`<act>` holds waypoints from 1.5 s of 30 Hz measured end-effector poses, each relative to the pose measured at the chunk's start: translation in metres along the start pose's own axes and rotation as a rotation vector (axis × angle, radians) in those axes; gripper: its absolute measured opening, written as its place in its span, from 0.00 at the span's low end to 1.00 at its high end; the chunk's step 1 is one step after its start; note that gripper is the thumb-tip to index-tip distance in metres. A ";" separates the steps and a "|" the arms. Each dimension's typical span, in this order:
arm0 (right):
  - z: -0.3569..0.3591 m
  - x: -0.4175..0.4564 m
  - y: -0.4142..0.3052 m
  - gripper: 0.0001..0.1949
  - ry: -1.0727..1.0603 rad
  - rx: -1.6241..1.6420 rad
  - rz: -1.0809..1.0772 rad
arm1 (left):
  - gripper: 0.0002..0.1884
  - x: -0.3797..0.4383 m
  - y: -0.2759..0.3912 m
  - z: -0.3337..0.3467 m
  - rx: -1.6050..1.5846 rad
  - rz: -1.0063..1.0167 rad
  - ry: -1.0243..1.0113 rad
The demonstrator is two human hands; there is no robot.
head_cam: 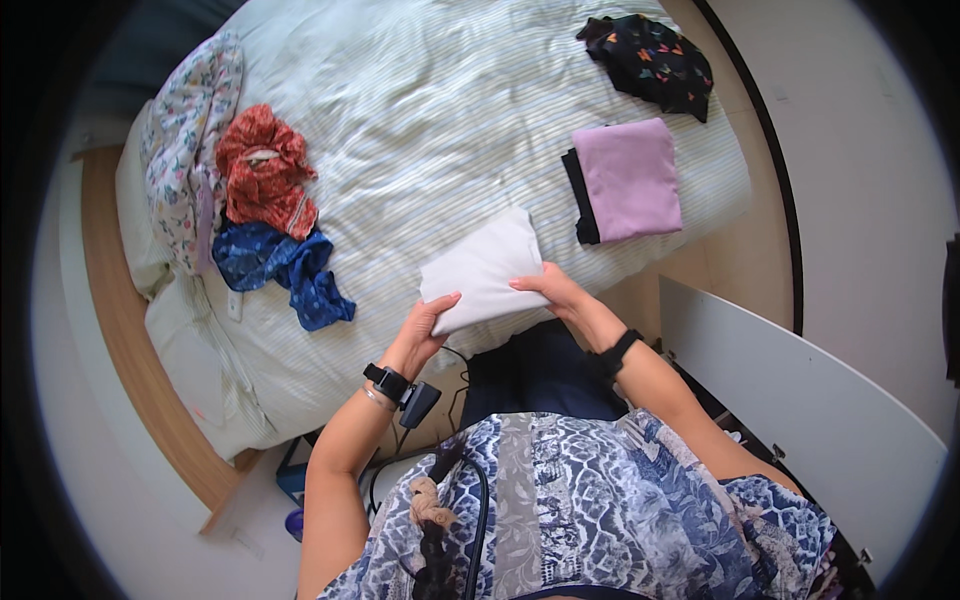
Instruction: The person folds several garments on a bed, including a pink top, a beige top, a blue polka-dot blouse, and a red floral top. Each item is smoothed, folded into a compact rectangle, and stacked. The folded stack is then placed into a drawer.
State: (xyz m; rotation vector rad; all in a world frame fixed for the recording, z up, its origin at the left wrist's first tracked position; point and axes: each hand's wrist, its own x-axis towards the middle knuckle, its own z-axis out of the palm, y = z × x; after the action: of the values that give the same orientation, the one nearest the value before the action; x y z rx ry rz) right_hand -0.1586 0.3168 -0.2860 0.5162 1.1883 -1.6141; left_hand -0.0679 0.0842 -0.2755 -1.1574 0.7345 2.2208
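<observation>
A folded white cloth (487, 270) is held between my two hands at the near edge of the bed. My left hand (425, 324) grips its lower left corner, thumb on top. On the right side, my right hand (553, 289) pinches the cloth with the thumb over it and the fingers underneath. To the right on the bed lies a folded pink cloth (630, 180) on top of a folded black cloth (581, 199). Left of my hands are a crumpled red patterned cloth (262, 180) and a crumpled blue cloth (289, 266).
A striped sheet (420, 127) covers the bed. A black garment with butterfly prints (652, 64) lies at the far right. Floral fabric (187, 142) is heaped by the wooden headboard (127, 285). A white remote (235, 304) sits near the blue cloth. An open white cabinet door (795, 405) stands at right.
</observation>
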 end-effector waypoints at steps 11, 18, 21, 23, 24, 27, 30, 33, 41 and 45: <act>-0.095 -0.083 -0.163 0.20 0.250 -0.106 -0.454 | 0.18 0.066 0.042 0.202 0.191 0.191 -0.276; -0.204 -0.052 -0.148 0.21 0.609 -0.307 -0.407 | 0.19 0.176 -0.025 0.227 0.187 0.059 -0.175; -0.272 -0.012 -0.082 0.22 0.800 -0.311 -0.260 | 0.22 0.224 -0.056 0.195 0.478 -0.160 -0.121; -0.277 -0.003 -0.072 0.22 0.889 -0.237 -0.239 | 0.25 0.220 -0.060 0.188 0.566 -0.191 -0.066; -0.281 0.002 -0.069 0.23 1.002 -0.273 -0.334 | 0.25 0.220 -0.063 0.188 0.629 -0.146 -0.035; -0.277 0.012 -0.058 0.25 1.294 -0.496 -0.572 | 0.29 0.233 -0.078 0.163 0.998 0.146 0.152; -0.217 -0.005 -0.091 0.29 1.346 -0.947 -0.711 | 0.34 0.182 -0.059 0.179 1.419 0.924 0.179; -0.172 0.005 -0.115 0.33 1.174 -1.314 -0.728 | 0.36 0.164 -0.050 0.195 1.910 1.018 -0.158; -0.184 0.043 -0.107 0.35 0.881 -1.942 -0.082 | 0.36 0.172 -0.056 0.146 2.226 0.477 -0.465; -0.201 0.032 -0.097 0.37 0.971 -1.911 -0.312 | 0.36 0.167 -0.063 0.099 1.980 0.519 -0.372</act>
State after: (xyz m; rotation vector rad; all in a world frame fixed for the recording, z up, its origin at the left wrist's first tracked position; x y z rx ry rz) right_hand -0.3010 0.4779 -0.3527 -0.2760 2.8644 0.2628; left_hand -0.1646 0.2294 -0.3826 0.4769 2.2361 0.8167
